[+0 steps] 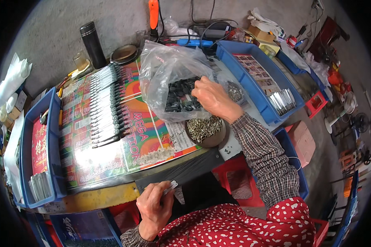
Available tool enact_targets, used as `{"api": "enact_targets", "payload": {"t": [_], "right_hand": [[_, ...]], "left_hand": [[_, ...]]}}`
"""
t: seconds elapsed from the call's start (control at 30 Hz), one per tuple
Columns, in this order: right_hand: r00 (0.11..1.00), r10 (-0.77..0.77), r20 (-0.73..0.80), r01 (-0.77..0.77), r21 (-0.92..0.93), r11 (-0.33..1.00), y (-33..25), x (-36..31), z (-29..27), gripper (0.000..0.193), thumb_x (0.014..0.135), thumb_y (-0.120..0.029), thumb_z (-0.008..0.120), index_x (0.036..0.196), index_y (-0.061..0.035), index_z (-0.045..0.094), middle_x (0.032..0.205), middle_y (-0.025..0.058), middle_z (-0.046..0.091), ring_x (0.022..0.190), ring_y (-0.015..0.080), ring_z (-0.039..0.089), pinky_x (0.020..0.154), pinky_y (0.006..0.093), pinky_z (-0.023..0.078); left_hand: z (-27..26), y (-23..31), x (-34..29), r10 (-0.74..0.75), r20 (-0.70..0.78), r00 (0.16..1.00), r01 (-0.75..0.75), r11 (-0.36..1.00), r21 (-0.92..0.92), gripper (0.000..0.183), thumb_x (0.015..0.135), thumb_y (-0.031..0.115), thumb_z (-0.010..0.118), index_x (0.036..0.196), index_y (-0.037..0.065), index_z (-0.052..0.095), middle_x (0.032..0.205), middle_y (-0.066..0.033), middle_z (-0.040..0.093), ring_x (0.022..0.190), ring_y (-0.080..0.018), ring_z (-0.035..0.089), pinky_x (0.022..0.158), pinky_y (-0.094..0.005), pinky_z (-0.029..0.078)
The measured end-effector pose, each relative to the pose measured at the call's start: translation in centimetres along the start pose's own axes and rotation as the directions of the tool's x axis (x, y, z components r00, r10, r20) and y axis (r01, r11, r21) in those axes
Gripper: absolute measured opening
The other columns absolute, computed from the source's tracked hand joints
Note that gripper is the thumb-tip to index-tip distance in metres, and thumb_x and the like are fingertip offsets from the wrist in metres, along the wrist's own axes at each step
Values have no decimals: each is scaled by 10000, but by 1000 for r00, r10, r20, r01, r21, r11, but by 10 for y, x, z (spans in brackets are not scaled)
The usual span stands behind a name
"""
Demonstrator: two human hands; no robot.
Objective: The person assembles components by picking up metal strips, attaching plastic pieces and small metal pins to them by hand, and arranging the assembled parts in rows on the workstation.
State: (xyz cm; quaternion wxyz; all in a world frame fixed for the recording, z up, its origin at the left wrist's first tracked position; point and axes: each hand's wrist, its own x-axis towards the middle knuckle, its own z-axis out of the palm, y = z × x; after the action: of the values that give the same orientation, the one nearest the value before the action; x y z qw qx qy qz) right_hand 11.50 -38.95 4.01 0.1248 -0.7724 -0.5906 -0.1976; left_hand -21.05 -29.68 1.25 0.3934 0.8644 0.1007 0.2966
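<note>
My left hand (154,206) is closed at the table's front edge, around a small flat metal piece (171,186) with a rounded, holed end. My right hand (216,99) reaches into a clear plastic bag (156,78) full of small black parts (181,96). Its fingers are pinched together over the parts; what lies between them is hidden. Just below the bag, a round dish (223,137) holds a heap of small brass-coloured metal pieces (205,128). Left of the bag, a long row of slim silver pieces with dark ends (105,101) lies on the table.
Blue trays stand at left (53,173) and right (251,90), each with upright silver strips. Behind are a black flask (92,45), a glass (80,61) and an orange-handled tool (154,14). A bag of small metal parts (235,91) and red stools (315,105) are at right.
</note>
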Motion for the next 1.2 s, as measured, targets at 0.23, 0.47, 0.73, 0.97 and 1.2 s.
{"api": "enact_targets", "payload": {"t": [0.23,0.47,0.73,0.97,1.2], "right_hand": [[1000,-26,1,26,-85,996,10,4,11,141,791,-93,547,662,-53,506,752,106,522,809,316,541,658,427,459],[999,-34,17,34,-25,999,13,7,20,134,816,-116,536,695,-66,508,752,99,520,804,299,539,679,427,456],[994,58,-87,-53,64,997,9,8,27,92,695,-13,611,734,-6,528,752,130,516,771,354,528,677,462,429],[955,296,-26,-262,399,879,-20,-1,-15,160,792,-48,650,935,18,622,777,116,629,666,217,621,609,336,475],[867,456,200,-353,893,279,-86,-56,-57,146,837,-12,667,977,29,659,802,29,653,699,69,630,628,212,500]], "left_hand": [[0,-1,2,21,15,1000,-21,1000,1,218,721,-53,718,917,22,657,754,-99,627,559,-191,587,495,-279,436],[1,-2,0,-4,15,1000,5,1000,-12,222,722,-50,713,922,29,657,749,-103,621,558,-198,590,492,-285,436],[0,-2,-1,2,10,1000,-2,1000,-6,218,723,-44,714,919,29,655,737,-101,611,558,-202,583,493,-292,430],[-3,2,-2,-19,10,1000,19,1000,-8,209,725,-43,714,912,25,651,733,-99,611,560,-196,576,496,-287,428],[-7,14,-2,-80,55,995,84,994,-65,203,731,-38,719,912,17,646,755,-96,616,585,-184,583,518,-278,446]]}}
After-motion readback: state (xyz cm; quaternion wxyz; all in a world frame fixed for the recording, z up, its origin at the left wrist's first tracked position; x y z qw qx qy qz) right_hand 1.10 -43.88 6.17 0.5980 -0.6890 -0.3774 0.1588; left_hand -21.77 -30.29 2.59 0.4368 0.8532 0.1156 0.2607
